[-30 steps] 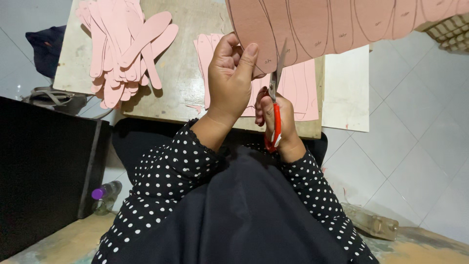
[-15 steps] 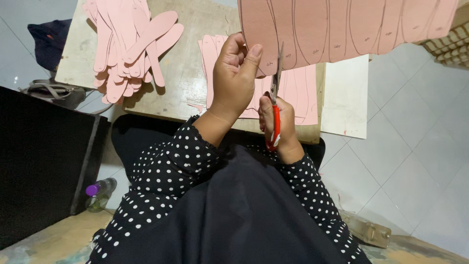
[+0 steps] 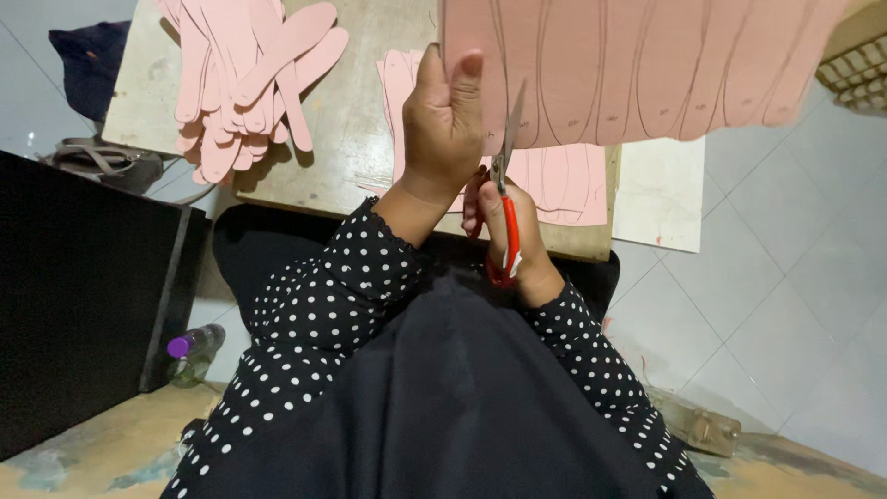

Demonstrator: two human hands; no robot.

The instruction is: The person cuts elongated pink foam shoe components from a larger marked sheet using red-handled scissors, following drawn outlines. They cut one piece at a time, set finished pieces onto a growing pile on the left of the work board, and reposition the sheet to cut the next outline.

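Note:
My left hand point(image 3: 442, 129) pinches the left edge of a large pink sheet point(image 3: 647, 65) marked with curved pencil outlines, holding it up in front of me. My right hand point(image 3: 504, 236) grips red-handled scissors point(image 3: 505, 199); their blades point up and cut into the sheet's lower edge just right of my left thumb. A stack of pink marked sheets point(image 3: 554, 176) lies on the low table point(image 3: 360, 111) beneath my hands. A heap of cut pink elongated pieces point(image 3: 249, 83) rests at the table's left end.
A pale board point(image 3: 658, 194) sits at the table's right end. A black panel point(image 3: 83, 305) stands at my left, with a purple-capped plastic bottle point(image 3: 192, 351) on the floor beside it. A dark bag point(image 3: 88, 65) lies at far left; a woven basket point(image 3: 855, 65) at upper right.
The scissors have advanced further up into the pink sheet. My view has shifted a little; both hands keep their grips.

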